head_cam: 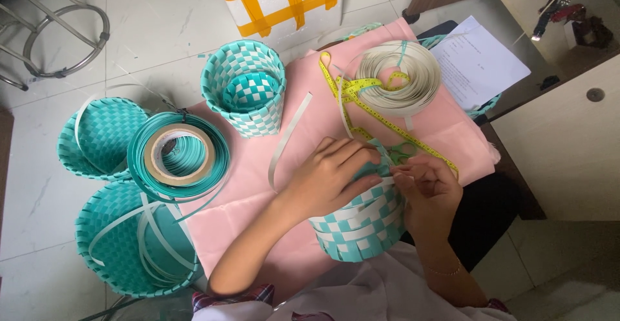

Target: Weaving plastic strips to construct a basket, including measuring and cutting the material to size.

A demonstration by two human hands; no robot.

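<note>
Now, from the head camera: low centre of the frame, a half-woven basket (358, 227) in teal and white sits in the person's lap, against the near edge of the pink cloth (258, 211). The left hand (332, 176) is spread over the basket's rim, fingers curled and pressing on the weave. The right hand (429, 188) pinches a strip end at the rim, fingertips closed on it.

Risks, as I judge them: the loose strip ends bristling round the basket's lower edge could slip out if the pressing hand lets go. The yellow tape measure (378, 111) trails right up to the hands and could get snagged in the weave. The white strip (289, 140) lying loose on the cloth could slide off.

The count: one finished checkered basket (245, 88) upper centre, two teal woven trays (97, 137) at left, one in-progress basket. One coil of white strip (403, 79), one coil of teal strip (177, 156) with a brown tape roll (179, 155) lying on it. One sheet of paper (481, 59) upper right.
</note>
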